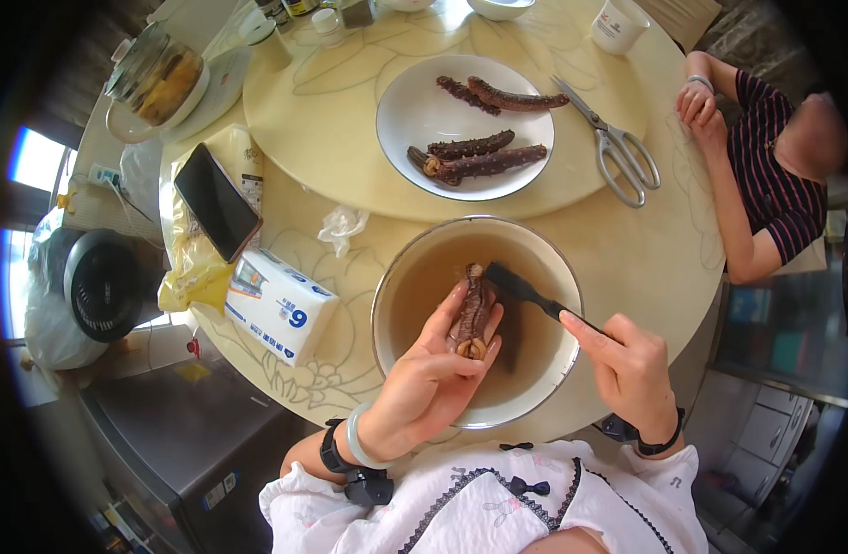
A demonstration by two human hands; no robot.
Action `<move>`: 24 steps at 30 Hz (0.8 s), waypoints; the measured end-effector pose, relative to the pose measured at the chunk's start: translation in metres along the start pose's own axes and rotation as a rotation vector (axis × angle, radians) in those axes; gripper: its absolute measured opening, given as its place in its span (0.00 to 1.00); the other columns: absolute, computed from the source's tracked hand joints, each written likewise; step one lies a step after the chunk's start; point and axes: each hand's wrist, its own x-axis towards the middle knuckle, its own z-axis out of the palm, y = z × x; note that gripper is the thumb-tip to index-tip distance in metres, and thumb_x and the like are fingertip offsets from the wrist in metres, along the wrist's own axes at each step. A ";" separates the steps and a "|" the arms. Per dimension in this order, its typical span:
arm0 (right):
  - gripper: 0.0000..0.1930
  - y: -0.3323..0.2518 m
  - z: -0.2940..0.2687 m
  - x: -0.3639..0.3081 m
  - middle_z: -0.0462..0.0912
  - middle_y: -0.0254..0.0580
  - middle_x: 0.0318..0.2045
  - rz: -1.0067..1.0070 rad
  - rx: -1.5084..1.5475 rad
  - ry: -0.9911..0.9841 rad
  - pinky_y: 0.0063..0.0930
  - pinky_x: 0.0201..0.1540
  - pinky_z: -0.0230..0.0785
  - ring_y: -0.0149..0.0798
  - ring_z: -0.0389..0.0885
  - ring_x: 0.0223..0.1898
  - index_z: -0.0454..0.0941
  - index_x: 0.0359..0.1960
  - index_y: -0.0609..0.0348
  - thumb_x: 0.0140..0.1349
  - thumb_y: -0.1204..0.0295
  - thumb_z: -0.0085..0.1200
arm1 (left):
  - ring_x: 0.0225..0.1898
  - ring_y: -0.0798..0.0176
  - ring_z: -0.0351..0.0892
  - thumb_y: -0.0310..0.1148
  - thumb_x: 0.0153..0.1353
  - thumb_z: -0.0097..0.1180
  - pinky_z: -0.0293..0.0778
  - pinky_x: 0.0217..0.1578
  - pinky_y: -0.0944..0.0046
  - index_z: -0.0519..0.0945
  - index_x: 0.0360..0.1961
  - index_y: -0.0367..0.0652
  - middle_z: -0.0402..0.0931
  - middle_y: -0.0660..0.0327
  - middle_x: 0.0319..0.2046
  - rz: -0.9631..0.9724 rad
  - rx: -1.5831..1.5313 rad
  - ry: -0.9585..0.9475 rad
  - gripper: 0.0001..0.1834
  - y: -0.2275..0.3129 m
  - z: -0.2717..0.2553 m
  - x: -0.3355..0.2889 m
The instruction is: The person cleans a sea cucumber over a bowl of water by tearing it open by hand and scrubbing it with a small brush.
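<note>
My left hand [433,369] holds a brown, wrinkled sea cucumber [473,314] upright over a white enamel basin [387,277] of cloudy brownish water. Its pale inner flesh shows at the lower end. With my right hand [632,365] I grip a black brush [526,291], index finger stretched along its handle. The brush head is at the sea cucumber's upper end; its bristles are hard to make out. A dark shape in the water below could be a shadow or another piece. Beyond the basin, several dark sea cucumbers [470,145] lie on a white plate [401,111].
Grey-handled scissors [618,152] lie right of the plate on the turntable [304,157]. At left are a phone [218,203], a tissue pack [281,305] and a crumpled tissue [343,229]. A white cup [620,26] stands at the back. Another person [775,175] sits at the right.
</note>
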 end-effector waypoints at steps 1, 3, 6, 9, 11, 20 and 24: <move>0.30 -0.001 -0.001 0.001 0.65 0.35 0.22 -0.002 -0.039 -0.001 0.32 0.20 0.64 0.37 0.68 0.16 0.85 0.58 0.42 0.51 0.82 0.57 | 0.78 0.55 0.51 0.04 0.51 0.39 0.51 0.76 0.54 0.52 0.78 0.44 0.53 0.59 0.76 -0.007 0.006 -0.001 0.50 0.000 0.001 0.000; 0.30 -0.003 0.000 0.001 0.65 0.35 0.22 0.004 -0.077 0.001 0.32 0.20 0.63 0.37 0.68 0.16 0.85 0.58 0.43 0.51 0.82 0.57 | 0.78 0.54 0.51 0.08 0.51 0.38 0.49 0.77 0.52 0.52 0.77 0.44 0.53 0.57 0.76 0.012 -0.075 0.002 0.49 0.001 0.002 -0.001; 0.30 -0.004 0.004 0.001 0.65 0.35 0.22 0.032 -0.154 0.008 0.32 0.20 0.63 0.36 0.67 0.15 0.84 0.59 0.44 0.51 0.82 0.57 | 0.78 0.52 0.52 0.12 0.51 0.39 0.50 0.77 0.50 0.53 0.77 0.41 0.54 0.57 0.76 0.022 -0.124 0.011 0.47 0.000 0.001 0.002; 0.26 -0.013 0.000 0.002 0.62 0.40 0.21 0.062 -0.036 -0.010 0.34 0.22 0.62 0.39 0.67 0.18 0.85 0.57 0.50 0.54 0.83 0.57 | 0.78 0.51 0.51 0.15 0.50 0.39 0.50 0.77 0.50 0.53 0.76 0.37 0.55 0.52 0.75 0.053 -0.142 0.052 0.46 0.000 0.001 0.002; 0.26 -0.016 -0.009 -0.004 0.64 0.39 0.21 -0.012 0.212 -0.153 0.34 0.22 0.61 0.39 0.67 0.17 0.85 0.56 0.50 0.54 0.82 0.57 | 0.78 0.50 0.51 0.14 0.49 0.38 0.49 0.77 0.49 0.54 0.75 0.35 0.55 0.50 0.75 0.053 -0.195 0.045 0.45 0.001 -0.001 0.004; 0.28 -0.024 -0.007 -0.008 0.67 0.37 0.21 -0.055 0.145 -0.158 0.33 0.21 0.63 0.39 0.68 0.17 0.86 0.56 0.48 0.51 0.82 0.57 | 0.77 0.45 0.50 0.13 0.47 0.36 0.46 0.78 0.47 0.57 0.73 0.29 0.55 0.42 0.74 0.049 -0.225 0.032 0.44 0.004 0.000 0.004; 0.28 -0.018 0.006 -0.004 0.65 0.37 0.20 0.006 0.030 -0.040 0.33 0.21 0.63 0.38 0.68 0.16 0.86 0.56 0.47 0.50 0.82 0.58 | 0.77 0.45 0.50 0.12 0.46 0.36 0.48 0.78 0.45 0.56 0.73 0.28 0.55 0.42 0.74 0.011 -0.305 0.020 0.45 0.004 -0.004 0.003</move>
